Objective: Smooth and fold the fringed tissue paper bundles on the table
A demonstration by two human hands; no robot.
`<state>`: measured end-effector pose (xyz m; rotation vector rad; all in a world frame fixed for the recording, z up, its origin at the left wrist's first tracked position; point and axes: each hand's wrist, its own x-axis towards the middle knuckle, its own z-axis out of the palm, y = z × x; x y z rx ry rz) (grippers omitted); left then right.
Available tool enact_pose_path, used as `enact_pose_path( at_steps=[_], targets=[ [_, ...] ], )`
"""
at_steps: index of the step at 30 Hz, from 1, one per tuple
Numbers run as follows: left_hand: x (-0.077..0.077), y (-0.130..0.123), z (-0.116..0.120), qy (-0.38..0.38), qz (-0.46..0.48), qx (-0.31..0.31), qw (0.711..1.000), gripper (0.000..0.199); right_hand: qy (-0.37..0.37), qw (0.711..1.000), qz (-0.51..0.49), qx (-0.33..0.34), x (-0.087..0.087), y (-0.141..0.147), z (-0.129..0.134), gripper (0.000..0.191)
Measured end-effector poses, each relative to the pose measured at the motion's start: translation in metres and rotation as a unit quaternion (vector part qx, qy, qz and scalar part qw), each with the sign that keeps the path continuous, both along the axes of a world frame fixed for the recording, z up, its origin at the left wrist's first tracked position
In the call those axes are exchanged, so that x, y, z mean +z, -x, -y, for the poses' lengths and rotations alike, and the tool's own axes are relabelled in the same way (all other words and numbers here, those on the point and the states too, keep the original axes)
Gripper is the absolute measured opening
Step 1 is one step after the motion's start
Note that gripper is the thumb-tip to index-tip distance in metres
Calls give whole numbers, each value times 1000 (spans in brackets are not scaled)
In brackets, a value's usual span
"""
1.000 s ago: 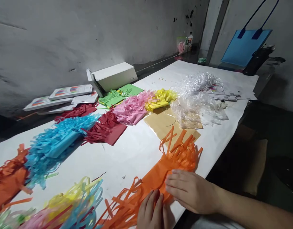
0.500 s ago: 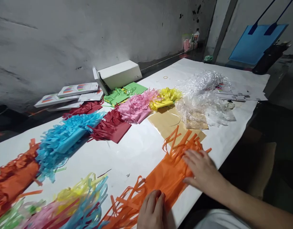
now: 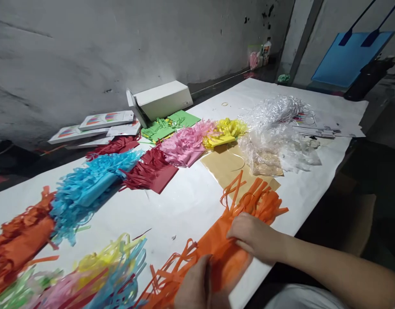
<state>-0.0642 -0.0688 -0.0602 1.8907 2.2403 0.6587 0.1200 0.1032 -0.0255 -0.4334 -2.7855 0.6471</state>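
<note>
A sheet of orange tissue paper (image 3: 217, 253), cut into fringe strips at both ends, lies across the front edge of the white-covered table. My right hand (image 3: 257, 238) is on its far part, fingers curled and closed on the paper just below the fringe. At the bottom of the view, my left hand (image 3: 195, 283) is closed on the near part of the same paper. This hand is slightly blurred and cut off by the frame. Beneath the far fringe lies a brown paper sheet (image 3: 220, 165).
Fringed tissue bundles in blue (image 3: 94, 184), dark red (image 3: 155, 174), pink (image 3: 187, 143) and yellow (image 3: 221, 133) run across the table (image 3: 171, 210). Loose coloured strips (image 3: 110, 274) lie at the near left. Clear shredded plastic (image 3: 281, 146) and a white box (image 3: 165, 98) stand farther back.
My right hand has drawn back toward me and its spread fingers have curled onto the orange paper. My left hand has shifted slightly left and down. The far fringe looks more bunched.
</note>
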Motion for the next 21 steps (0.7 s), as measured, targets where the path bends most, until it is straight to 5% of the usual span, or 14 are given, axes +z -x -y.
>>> enact_pose_path(
  at_steps=[6, 12, 17, 21],
  targets=[
    [30, 5, -38, 147, 19, 88, 985, 27, 7, 991, 83, -103, 13, 18, -16, 20],
    [28, -1, -48, 204, -23, 134, 970, 25, -53, 984, 105, -136, 8, 25, -14, 7],
    [24, 2, -50, 212, -33, 130, 968, 25, -144, 985, -10, 90, 6, 12, -9, 16],
    [29, 11, -45, 190, -45, 135, 971, 25, -142, 982, -13, 125, 0, 7, -6, 15]
  ],
)
